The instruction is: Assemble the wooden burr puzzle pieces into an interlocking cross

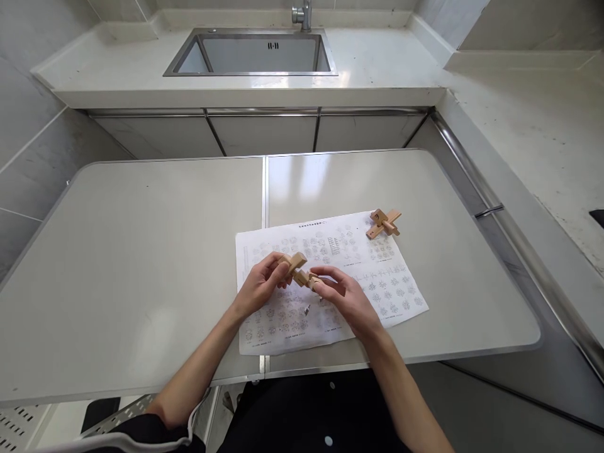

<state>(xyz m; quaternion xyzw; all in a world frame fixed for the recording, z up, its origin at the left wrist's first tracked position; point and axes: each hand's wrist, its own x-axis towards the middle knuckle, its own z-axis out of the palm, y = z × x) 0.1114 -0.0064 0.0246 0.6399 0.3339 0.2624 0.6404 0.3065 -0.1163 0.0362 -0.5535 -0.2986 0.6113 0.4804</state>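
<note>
Light wooden puzzle pieces (301,275), notched and partly joined, are held above a printed sheet. My left hand (265,278) pinches one block at the upper left of them. From the other side, the fingers and thumb of my right hand (346,299) grip the lower right end. The fingers hide part of both ends, so how the pieces interlock cannot be made out. Under my hands lies the white instruction sheet (410,299) with rows of small diagrams. On its upper right corner sits an assembled wooden burr puzzle (384,224) with dark markings.
The sheet lies across the metal seam of a pale folding table (141,270). Beyond the table's far edge is a white counter (377,66) with a sink (250,74) and a faucet (302,15). Another counter (542,145) runs along the right.
</note>
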